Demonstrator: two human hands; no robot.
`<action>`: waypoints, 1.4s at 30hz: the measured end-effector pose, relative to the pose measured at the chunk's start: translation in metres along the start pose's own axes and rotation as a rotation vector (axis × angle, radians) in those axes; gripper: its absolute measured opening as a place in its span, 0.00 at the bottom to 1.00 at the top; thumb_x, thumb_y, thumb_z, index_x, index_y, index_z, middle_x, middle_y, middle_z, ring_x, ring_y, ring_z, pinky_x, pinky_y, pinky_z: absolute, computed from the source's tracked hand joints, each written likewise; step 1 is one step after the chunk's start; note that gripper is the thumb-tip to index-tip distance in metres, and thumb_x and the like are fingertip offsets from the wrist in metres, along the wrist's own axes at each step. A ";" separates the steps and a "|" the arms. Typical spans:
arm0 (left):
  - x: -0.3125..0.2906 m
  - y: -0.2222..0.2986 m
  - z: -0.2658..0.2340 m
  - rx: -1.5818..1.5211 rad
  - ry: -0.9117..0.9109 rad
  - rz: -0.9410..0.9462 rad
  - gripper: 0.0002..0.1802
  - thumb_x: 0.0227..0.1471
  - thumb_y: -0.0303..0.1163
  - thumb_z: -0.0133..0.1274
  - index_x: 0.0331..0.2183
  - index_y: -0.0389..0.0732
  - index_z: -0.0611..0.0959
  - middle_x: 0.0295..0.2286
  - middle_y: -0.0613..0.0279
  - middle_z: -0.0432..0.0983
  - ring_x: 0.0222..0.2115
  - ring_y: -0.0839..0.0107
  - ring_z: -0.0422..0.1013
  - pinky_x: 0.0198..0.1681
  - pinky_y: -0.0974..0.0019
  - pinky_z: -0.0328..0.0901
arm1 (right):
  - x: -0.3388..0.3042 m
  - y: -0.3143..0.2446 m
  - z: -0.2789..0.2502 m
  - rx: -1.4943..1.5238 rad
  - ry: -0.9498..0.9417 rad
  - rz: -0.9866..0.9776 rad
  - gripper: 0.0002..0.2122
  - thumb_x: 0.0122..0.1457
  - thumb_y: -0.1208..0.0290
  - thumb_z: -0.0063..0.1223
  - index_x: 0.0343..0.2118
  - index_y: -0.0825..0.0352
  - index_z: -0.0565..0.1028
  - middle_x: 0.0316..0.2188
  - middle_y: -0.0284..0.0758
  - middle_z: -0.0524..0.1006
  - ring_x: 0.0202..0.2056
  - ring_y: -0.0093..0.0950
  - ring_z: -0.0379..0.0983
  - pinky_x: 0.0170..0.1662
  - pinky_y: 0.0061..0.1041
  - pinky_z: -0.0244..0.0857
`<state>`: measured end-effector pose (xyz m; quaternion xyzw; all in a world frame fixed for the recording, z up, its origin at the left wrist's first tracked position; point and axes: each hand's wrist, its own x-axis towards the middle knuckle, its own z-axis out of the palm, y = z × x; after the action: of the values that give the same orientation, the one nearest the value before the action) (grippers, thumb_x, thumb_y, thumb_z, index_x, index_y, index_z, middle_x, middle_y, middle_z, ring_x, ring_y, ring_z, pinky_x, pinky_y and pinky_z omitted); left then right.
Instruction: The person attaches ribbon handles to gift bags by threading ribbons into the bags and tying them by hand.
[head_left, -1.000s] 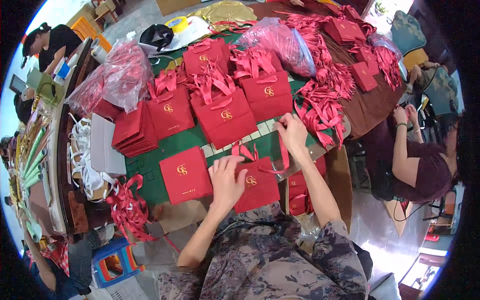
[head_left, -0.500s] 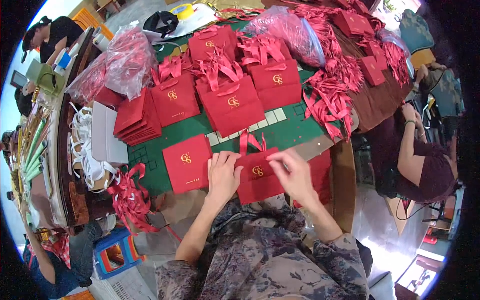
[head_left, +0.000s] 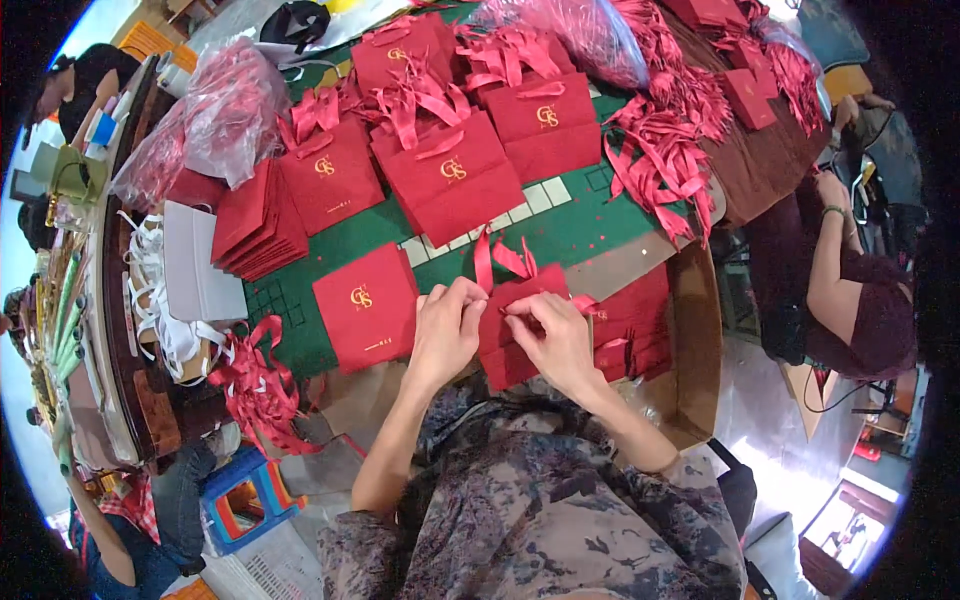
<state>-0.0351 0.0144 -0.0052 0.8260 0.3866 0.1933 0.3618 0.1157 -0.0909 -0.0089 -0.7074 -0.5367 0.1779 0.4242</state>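
A red paper gift bag (head_left: pixel 506 362) with a gold emblem stands in front of me, partly covered by my hands. My left hand (head_left: pixel 447 328) is closed at the bag's upper left edge, with thumb and forefinger pinched on it. At the bag's upper middle, my right hand (head_left: pixel 556 342) is closed too, its fingertips pinching what looks like red ribbon. A loop of red ribbon (head_left: pixel 483 262) rises behind the bag's top, and a short end sticks out right of my right hand. Flat beside my left hand lies another red bag (head_left: pixel 362 300).
Finished-looking red bags with ribbon handles (head_left: pixel 455 175) stand across the green table (head_left: pixel 290 345). A stack of flat bags (head_left: pixel 262 225) is at left. Loose ribbons (head_left: pixel 660 165) lie at right. An open cardboard box (head_left: pixel 697 345) holding red bags is at my right. Co-workers sit on both sides.
My right hand has come left and closed in toward my left hand at the bag's top. The box of red bags at right shows more, and the view has shifted slightly.
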 end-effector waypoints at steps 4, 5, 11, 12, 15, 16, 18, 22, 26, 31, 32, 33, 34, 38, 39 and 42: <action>0.001 0.004 -0.006 -0.080 -0.090 -0.077 0.05 0.56 0.29 0.53 0.36 0.39 0.79 0.30 0.57 0.78 0.35 0.58 0.74 0.41 0.58 0.62 | -0.004 0.001 0.000 -0.005 0.012 -0.091 0.06 0.53 0.76 0.61 0.34 0.67 0.78 0.29 0.37 0.78 0.31 0.36 0.75 0.35 0.32 0.68; 0.001 0.006 -0.007 -0.073 -0.097 -0.072 0.05 0.57 0.29 0.53 0.36 0.39 0.78 0.30 0.56 0.78 0.35 0.59 0.74 0.42 0.58 0.63 | -0.005 0.003 0.000 -0.002 0.025 -0.089 0.06 0.52 0.76 0.61 0.33 0.67 0.78 0.29 0.36 0.78 0.31 0.36 0.75 0.35 0.32 0.68; 0.002 0.014 -0.011 -0.061 -0.127 -0.099 0.06 0.57 0.28 0.51 0.37 0.39 0.79 0.31 0.54 0.78 0.37 0.58 0.74 0.43 0.58 0.64 | -0.002 -0.004 -0.003 0.041 -0.006 -0.054 0.05 0.52 0.77 0.61 0.33 0.66 0.78 0.29 0.36 0.78 0.31 0.35 0.75 0.33 0.31 0.68; 0.001 0.014 -0.011 -0.071 -0.131 -0.101 0.06 0.58 0.28 0.51 0.37 0.39 0.79 0.31 0.54 0.78 0.37 0.58 0.74 0.43 0.58 0.64 | -0.002 -0.004 -0.003 0.041 -0.007 -0.050 0.05 0.52 0.77 0.61 0.33 0.66 0.78 0.29 0.36 0.78 0.31 0.35 0.75 0.33 0.31 0.68; 0.000 0.009 -0.009 -0.114 -0.122 -0.080 0.06 0.58 0.28 0.49 0.37 0.40 0.79 0.30 0.60 0.78 0.35 0.59 0.70 0.43 0.56 0.59 | -0.002 -0.004 -0.002 0.056 -0.049 -0.012 0.06 0.52 0.75 0.60 0.33 0.67 0.76 0.29 0.38 0.77 0.34 0.38 0.75 0.38 0.35 0.67; 0.000 0.010 -0.010 -0.115 -0.125 -0.081 0.06 0.58 0.28 0.49 0.37 0.40 0.79 0.30 0.60 0.78 0.35 0.59 0.70 0.43 0.56 0.59 | -0.003 -0.003 -0.001 0.060 -0.044 -0.016 0.06 0.52 0.75 0.60 0.33 0.67 0.76 0.29 0.38 0.77 0.34 0.39 0.75 0.38 0.35 0.67; 0.001 0.012 -0.013 -0.103 -0.146 -0.095 0.06 0.58 0.27 0.50 0.37 0.38 0.79 0.31 0.54 0.78 0.36 0.57 0.74 0.45 0.58 0.63 | -0.003 -0.002 -0.001 0.064 -0.040 -0.018 0.06 0.52 0.75 0.60 0.32 0.67 0.76 0.29 0.38 0.77 0.34 0.39 0.75 0.38 0.35 0.67; 0.001 0.017 -0.014 -0.074 -0.139 -0.091 0.06 0.58 0.28 0.50 0.37 0.38 0.80 0.31 0.54 0.78 0.36 0.57 0.74 0.45 0.58 0.63 | 0.000 0.000 0.000 0.054 -0.029 -0.044 0.06 0.51 0.77 0.61 0.32 0.67 0.77 0.29 0.37 0.77 0.32 0.36 0.75 0.35 0.33 0.68; 0.001 0.018 -0.012 -0.041 -0.109 -0.069 0.07 0.57 0.28 0.51 0.37 0.39 0.80 0.31 0.55 0.78 0.36 0.58 0.73 0.44 0.57 0.62 | 0.003 -0.002 0.000 0.018 -0.022 -0.058 0.06 0.49 0.78 0.62 0.30 0.67 0.77 0.27 0.36 0.78 0.31 0.35 0.76 0.33 0.33 0.69; -0.001 0.014 0.000 0.015 -0.077 -0.008 0.08 0.50 0.25 0.56 0.36 0.40 0.80 0.30 0.59 0.79 0.34 0.61 0.73 0.43 0.59 0.61 | 0.008 -0.009 0.003 -0.118 -0.068 -0.059 0.07 0.47 0.78 0.61 0.28 0.67 0.74 0.26 0.39 0.76 0.31 0.40 0.74 0.36 0.37 0.67; -0.003 0.011 0.002 0.014 -0.071 -0.002 0.08 0.50 0.25 0.56 0.36 0.40 0.80 0.30 0.59 0.79 0.34 0.61 0.73 0.43 0.59 0.61 | 0.010 -0.009 0.005 -0.117 -0.100 -0.030 0.07 0.47 0.77 0.59 0.28 0.67 0.72 0.27 0.41 0.75 0.32 0.42 0.73 0.38 0.40 0.66; -0.004 0.010 0.004 0.022 -0.053 0.002 0.09 0.48 0.24 0.57 0.36 0.41 0.80 0.31 0.60 0.79 0.34 0.61 0.73 0.43 0.59 0.61 | 0.011 -0.010 0.007 -0.097 -0.086 -0.030 0.06 0.47 0.77 0.59 0.28 0.68 0.73 0.27 0.41 0.76 0.32 0.43 0.74 0.38 0.40 0.67; -0.005 0.010 0.004 0.030 -0.035 0.006 0.10 0.47 0.24 0.58 0.35 0.41 0.80 0.31 0.61 0.79 0.35 0.62 0.73 0.43 0.58 0.61 | 0.013 -0.010 0.007 -0.100 -0.082 -0.037 0.06 0.47 0.77 0.59 0.28 0.68 0.73 0.27 0.41 0.76 0.32 0.43 0.74 0.38 0.40 0.67; -0.006 0.005 -0.001 -0.012 -0.049 -0.030 0.12 0.46 0.24 0.59 0.37 0.42 0.80 0.31 0.61 0.78 0.36 0.63 0.74 0.45 0.59 0.61 | 0.017 -0.007 0.005 0.022 -0.103 -0.004 0.07 0.46 0.78 0.61 0.28 0.68 0.75 0.26 0.39 0.76 0.30 0.39 0.74 0.34 0.37 0.68; -0.006 0.004 -0.001 -0.014 -0.043 -0.023 0.12 0.46 0.24 0.59 0.37 0.42 0.80 0.31 0.61 0.78 0.36 0.63 0.74 0.45 0.59 0.61 | 0.017 -0.006 0.005 0.046 -0.114 -0.006 0.07 0.45 0.78 0.61 0.28 0.68 0.74 0.25 0.39 0.76 0.30 0.39 0.74 0.34 0.36 0.67; -0.007 0.004 -0.002 0.003 -0.029 -0.035 0.12 0.46 0.24 0.59 0.36 0.42 0.80 0.30 0.61 0.78 0.36 0.63 0.74 0.45 0.59 0.61 | 0.014 -0.002 0.008 -0.003 -0.107 -0.096 0.07 0.46 0.78 0.60 0.28 0.67 0.73 0.26 0.39 0.75 0.31 0.40 0.73 0.36 0.37 0.67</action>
<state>-0.0386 0.0079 -0.0014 0.8224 0.3958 0.1744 0.3695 0.1139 -0.0747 -0.0088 -0.6709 -0.5923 0.1942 0.4017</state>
